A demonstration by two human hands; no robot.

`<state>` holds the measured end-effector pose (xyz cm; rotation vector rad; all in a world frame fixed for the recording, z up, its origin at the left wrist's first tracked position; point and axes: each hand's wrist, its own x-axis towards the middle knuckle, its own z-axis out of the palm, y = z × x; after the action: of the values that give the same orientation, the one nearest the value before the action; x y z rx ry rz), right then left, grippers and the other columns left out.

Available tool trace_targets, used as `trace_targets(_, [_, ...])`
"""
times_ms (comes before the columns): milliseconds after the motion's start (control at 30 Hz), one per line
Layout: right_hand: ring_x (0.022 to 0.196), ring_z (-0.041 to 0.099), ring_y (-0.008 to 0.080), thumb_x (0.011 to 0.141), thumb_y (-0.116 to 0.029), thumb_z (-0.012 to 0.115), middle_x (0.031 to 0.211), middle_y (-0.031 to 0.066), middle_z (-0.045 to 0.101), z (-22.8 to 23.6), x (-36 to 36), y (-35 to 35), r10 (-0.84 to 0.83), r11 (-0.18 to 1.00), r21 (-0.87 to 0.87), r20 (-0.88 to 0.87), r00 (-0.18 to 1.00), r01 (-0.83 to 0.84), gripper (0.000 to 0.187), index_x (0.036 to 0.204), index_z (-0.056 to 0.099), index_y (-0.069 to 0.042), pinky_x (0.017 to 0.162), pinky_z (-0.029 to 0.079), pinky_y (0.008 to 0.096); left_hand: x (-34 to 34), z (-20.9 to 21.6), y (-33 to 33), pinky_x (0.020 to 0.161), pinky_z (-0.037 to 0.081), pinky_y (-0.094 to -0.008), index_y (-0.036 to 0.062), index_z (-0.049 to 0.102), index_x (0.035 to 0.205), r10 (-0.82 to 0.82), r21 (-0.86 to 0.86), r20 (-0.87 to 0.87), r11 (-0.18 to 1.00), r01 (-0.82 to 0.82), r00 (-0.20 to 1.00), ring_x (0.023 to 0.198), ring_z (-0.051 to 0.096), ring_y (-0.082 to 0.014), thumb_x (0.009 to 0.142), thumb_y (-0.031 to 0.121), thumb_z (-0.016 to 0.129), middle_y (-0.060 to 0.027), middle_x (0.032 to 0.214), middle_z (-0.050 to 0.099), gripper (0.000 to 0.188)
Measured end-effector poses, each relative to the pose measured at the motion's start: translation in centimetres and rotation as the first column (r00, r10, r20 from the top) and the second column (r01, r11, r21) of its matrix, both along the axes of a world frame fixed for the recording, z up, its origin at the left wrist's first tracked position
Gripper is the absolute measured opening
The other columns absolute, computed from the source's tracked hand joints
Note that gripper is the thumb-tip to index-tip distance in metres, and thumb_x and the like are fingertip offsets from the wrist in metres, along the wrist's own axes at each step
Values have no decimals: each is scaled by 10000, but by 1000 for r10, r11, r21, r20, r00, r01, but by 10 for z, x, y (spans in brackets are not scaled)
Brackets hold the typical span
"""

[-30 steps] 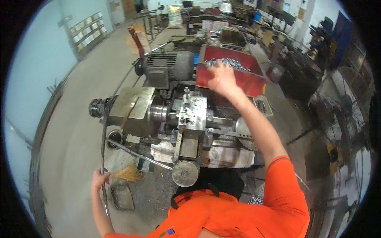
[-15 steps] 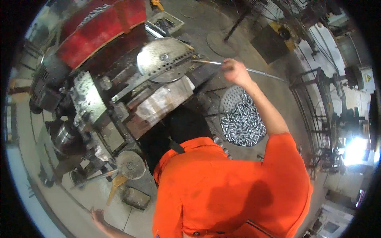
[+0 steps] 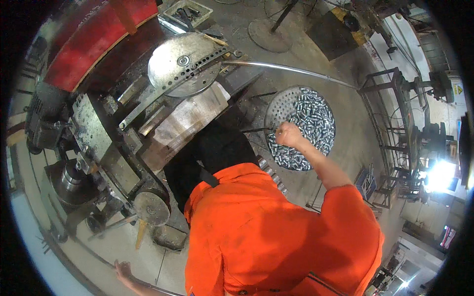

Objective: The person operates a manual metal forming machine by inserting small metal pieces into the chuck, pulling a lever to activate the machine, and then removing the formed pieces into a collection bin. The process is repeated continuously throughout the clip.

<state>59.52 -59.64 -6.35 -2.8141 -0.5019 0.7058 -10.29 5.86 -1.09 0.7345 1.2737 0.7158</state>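
Note:
My right hand [image 3: 289, 134] hangs over a round perforated metal tray [image 3: 279, 107] heaped with small shiny metal cylinders [image 3: 312, 123]. Its fingers are curled together, and anything inside them is hidden. Far to the lower left is my left hand [image 3: 122, 270], its fingers curled in; I cannot make out whether it holds anything. In front of me a big metal disc [image 3: 165, 56] lies flat on the machine, crossed by a flat bar with a row of holes [image 3: 190, 72]. A long shiny rod [image 3: 276, 66] reaches rightward from beside the disc.
A round handwheel [image 3: 151, 208] juts from the machine at the left, above a metal box [image 3: 169, 238] on the floor. Behind the disc stand a red panel [image 3: 94, 37] and a bin of metal parts [image 3: 188, 14]. Dark metal racks [image 3: 395, 113] line the right side.
My right hand has let go of the long rod and moved down and nearer, over the tray of cylinders. The left hand stays low at the left. The whole view has shifted slightly.

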Motion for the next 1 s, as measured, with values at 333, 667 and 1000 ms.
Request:
trace_targets(333, [1008, 558, 317, 624, -157, 590, 1062, 180, 573, -16, 1, -9, 205, 975, -77, -72, 976, -211, 248, 797, 649, 11, 902, 447, 359, 20, 1, -2, 837, 321, -426, 50, 436, 1237, 19, 28, -222, 1000, -13, 975, 805, 412, -223, 855, 339, 504, -103, 840, 434, 484])
trace_targets(667, [934, 565, 286, 570, -127, 632, 1034, 111, 542, -17, 23, -27, 72, 952, 288, 119, 990, -104, 288, 843, 702, -65, 792, 476, 334, 95, 69, -57, 807, 413, -398, 35, 525, 1184, -254, -58, -905, 868, 494, 340, 880, 523, -230, 867, 295, 562, -168, 949, 548, 412])
trace_targets(1000, [1011, 554, 319, 540, -62, 577, 1081, 178, 512, 145, -32, 151, 356, 428, 794, 292, 888, -432, 400, 924, 651, 22, 858, 463, 361, 424, 175, -215, 780, 478, -326, -15, 629, 1066, -405, 404, -702, 451, 796, 586, 887, 615, -164, 833, 172, 625, -115, 973, 665, 299])
